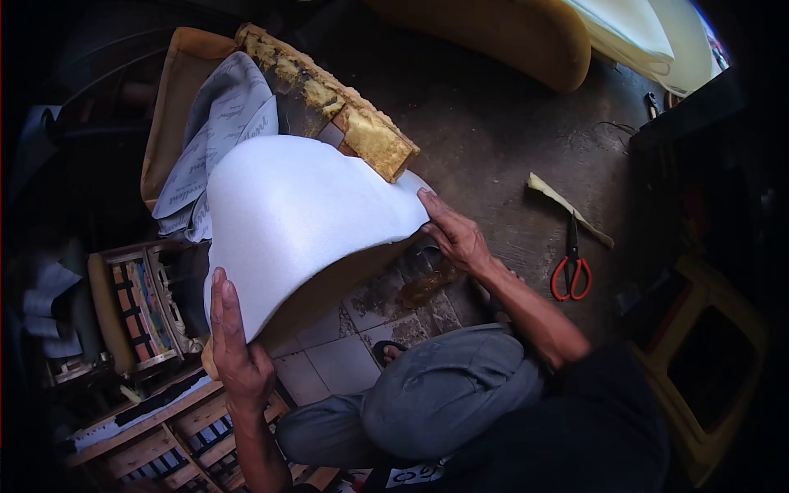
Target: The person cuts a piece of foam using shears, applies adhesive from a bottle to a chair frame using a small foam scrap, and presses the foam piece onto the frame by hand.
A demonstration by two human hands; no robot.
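A large curved piece covered with a white foam sheet lies in front of me. Flat against its left edge rests my left hand, fingers stretched out and pointing up. My right hand grips the sheet's right corner, its thumb and fingers around the edge. Behind the sheet's upper right side is a wooden beam with torn yellow foam. Grey printed fabric hangs over a brown padded panel at the upper left.
Red-handled scissors and a pale foam strip lie on the dark floor at the right. Wooden frames stand at the lower left. A yellowish frame is at the far right, a brown cushion at the top.
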